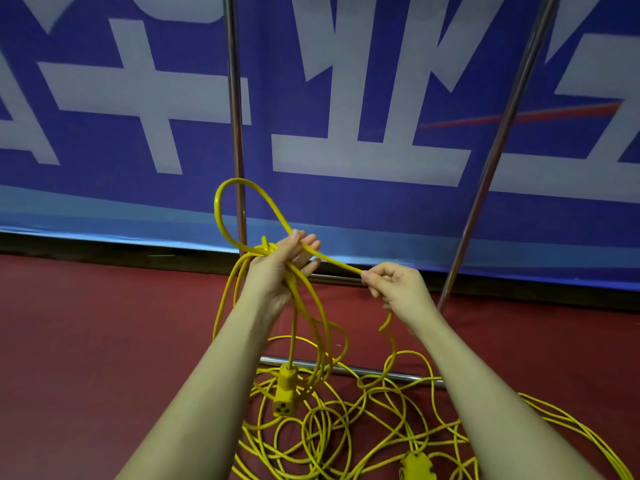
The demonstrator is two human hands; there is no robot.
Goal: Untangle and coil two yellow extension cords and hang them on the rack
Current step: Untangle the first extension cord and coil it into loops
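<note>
Left hand [282,263] raised at frame centre, back toward the camera, fingers loosely curled round a bunch of yellow cord loops [242,216], one loop arching above it; right hand [393,284] just right of centre, thumb and fingertips pinching a taut strand running from the left. Hanging below the left hand, a blocky yellow socket end [285,393]; a second plug [415,464] cut off at the bottom edge; the two cords impossible to tell apart in the thin, glossy tangle [346,420] on the dark red floor [86,341]. Behind, shiny metal rack poles [235,98] against a blue banner [346,64] with white characters
</note>
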